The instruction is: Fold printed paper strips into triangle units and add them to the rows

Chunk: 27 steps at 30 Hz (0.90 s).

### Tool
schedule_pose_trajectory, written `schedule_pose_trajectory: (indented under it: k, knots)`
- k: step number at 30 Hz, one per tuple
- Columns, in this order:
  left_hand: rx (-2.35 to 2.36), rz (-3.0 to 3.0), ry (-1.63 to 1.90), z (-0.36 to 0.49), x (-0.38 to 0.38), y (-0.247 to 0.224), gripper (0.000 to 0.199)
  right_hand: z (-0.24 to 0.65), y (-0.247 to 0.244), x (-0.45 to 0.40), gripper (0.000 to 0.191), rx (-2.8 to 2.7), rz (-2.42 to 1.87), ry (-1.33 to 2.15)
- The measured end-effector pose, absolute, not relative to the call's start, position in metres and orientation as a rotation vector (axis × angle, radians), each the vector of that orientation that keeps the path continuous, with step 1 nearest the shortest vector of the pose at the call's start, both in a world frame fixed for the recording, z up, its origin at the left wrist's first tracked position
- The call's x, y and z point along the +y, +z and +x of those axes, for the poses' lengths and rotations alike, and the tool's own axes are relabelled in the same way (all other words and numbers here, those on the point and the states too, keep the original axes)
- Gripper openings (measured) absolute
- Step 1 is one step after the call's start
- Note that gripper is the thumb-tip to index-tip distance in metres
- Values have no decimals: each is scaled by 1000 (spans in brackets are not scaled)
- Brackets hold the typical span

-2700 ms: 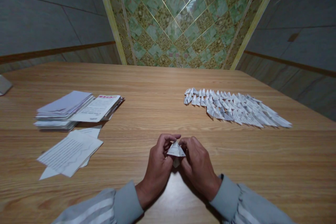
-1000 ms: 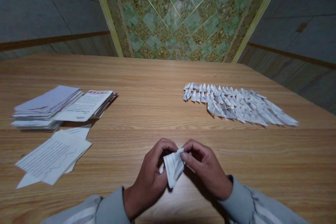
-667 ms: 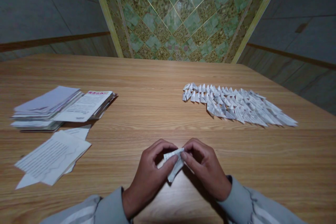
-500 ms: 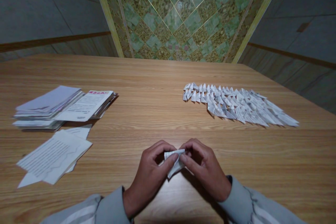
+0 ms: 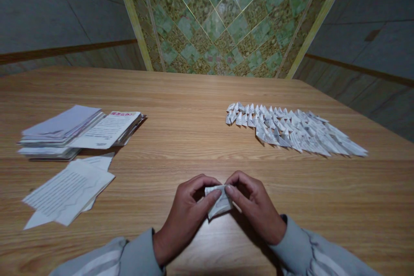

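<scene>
Between my two hands is a small folded piece of printed paper [image 5: 223, 205], held just above the table near its front. My left hand [image 5: 190, 209] pinches its left side, thumb on the near face and fingers behind. My right hand [image 5: 254, 205] grips the upper right corner between thumb and fingers. The fingertips behind the paper are partly hidden. Farther off to the right lie rows of folded paper pieces [image 5: 284, 127], pointed and overlapping one another.
The wooden table [image 5: 181, 138] reaches back to a tiled wall [image 5: 213, 26]. At the left stands a stack of papers [image 5: 61, 123], with a printed sheet [image 5: 105, 131] on a pile beside it. Several loose lined sheets [image 5: 69, 189] lie nearer, overlapping.
The folded paper has turned slightly and shows more of its near face. My right thumb has shifted up to its top right corner. Both hands have moved slightly right.
</scene>
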State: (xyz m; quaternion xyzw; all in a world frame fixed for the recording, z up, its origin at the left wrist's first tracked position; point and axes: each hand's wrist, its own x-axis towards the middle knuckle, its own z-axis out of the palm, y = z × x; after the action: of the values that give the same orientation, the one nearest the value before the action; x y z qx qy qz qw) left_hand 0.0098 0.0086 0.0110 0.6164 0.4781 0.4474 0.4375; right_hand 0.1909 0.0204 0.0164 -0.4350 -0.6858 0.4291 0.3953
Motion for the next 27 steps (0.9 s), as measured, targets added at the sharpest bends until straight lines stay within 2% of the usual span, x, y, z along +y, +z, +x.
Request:
schedule_pose_trajectory:
  k: [4, 12, 17, 27]
  knots:
    - [1227, 1560, 1115, 8, 9, 11, 10, 193, 15, 21, 23, -1744, -1122, 1022]
    - [1147, 1414, 1075, 10, 10, 11, 19, 190, 20, 20, 21, -1812, -1130, 1035]
    - [1126, 1384, 1049, 10, 8, 13, 22, 190, 19, 21, 27, -1830, -1103, 972]
    - [1144, 1370, 968, 8, 13, 11, 20, 196, 18, 25, 28, -1775, -1117, 1133]
